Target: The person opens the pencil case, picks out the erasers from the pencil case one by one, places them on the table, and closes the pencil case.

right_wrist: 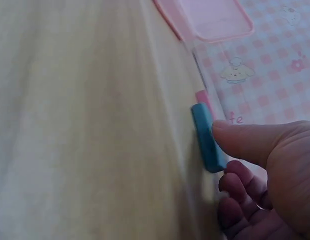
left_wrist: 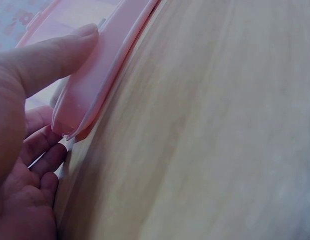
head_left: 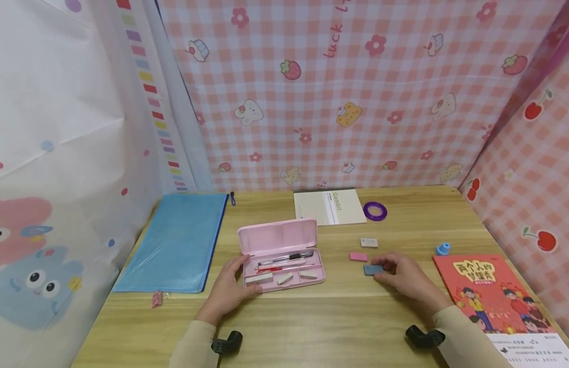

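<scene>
A pink pencil case (head_left: 277,240) lies open on the table, its lid tilted back. Inside are pens (head_left: 284,259), one black and one red, and several white erasers (head_left: 259,278) along the front. My left hand (head_left: 229,288) holds the case's left end, with the thumb (left_wrist: 69,52) on the front wall and the fingers round the side. With thumb and fingertips, my right hand (head_left: 406,278) pinches the right end of a blue eraser (right_wrist: 206,137). Whether that eraser is lifted is hard to tell. A pink eraser (head_left: 358,256) and a whitish eraser (head_left: 369,243) lie just behind it.
On the left lies a blue zip folder (head_left: 174,243), a small pink item (head_left: 157,299) below it. At the back are a notebook (head_left: 330,207) and purple tape roll (head_left: 374,211). A red book (head_left: 491,286) and small blue object (head_left: 442,249) are on the right.
</scene>
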`<control>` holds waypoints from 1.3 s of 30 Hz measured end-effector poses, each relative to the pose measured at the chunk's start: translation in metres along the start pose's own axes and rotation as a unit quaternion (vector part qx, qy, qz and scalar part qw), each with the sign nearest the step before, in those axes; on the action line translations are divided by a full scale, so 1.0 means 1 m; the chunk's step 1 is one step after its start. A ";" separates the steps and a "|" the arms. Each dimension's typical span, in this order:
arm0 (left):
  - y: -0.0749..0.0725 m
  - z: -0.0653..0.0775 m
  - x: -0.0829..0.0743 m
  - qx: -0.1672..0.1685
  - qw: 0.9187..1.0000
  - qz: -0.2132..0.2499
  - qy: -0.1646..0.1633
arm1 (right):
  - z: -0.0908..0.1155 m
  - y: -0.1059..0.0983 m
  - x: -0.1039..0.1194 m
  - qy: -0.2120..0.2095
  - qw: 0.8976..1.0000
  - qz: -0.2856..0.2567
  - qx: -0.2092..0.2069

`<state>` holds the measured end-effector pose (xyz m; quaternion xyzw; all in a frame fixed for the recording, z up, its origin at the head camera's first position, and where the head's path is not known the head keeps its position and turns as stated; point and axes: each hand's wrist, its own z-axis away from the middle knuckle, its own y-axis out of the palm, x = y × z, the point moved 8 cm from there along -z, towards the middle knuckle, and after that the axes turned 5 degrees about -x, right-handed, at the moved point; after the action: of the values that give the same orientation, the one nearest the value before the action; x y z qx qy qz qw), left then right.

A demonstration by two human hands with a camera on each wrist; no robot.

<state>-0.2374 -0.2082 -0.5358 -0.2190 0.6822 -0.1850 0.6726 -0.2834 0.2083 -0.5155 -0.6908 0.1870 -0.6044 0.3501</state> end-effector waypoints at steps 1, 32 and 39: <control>0.000 0.000 -0.001 0.000 1.000 0.000 0.002 | 0.000 -0.001 0.001 0.003 1.000 -0.001 -0.003; -0.013 0.021 -0.028 -0.036 0.987 -0.112 0.107 | -0.040 0.157 0.204 -0.251 0.963 0.066 0.070; -0.009 0.017 -0.029 -0.031 0.987 -0.112 0.113 | -0.044 0.170 0.205 -0.255 0.959 0.116 0.049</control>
<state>-0.2201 -0.1992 -0.5074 -0.2920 0.7305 -0.2618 0.5591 -0.2565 -0.0591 -0.4901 -0.7775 0.1404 -0.3715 0.4877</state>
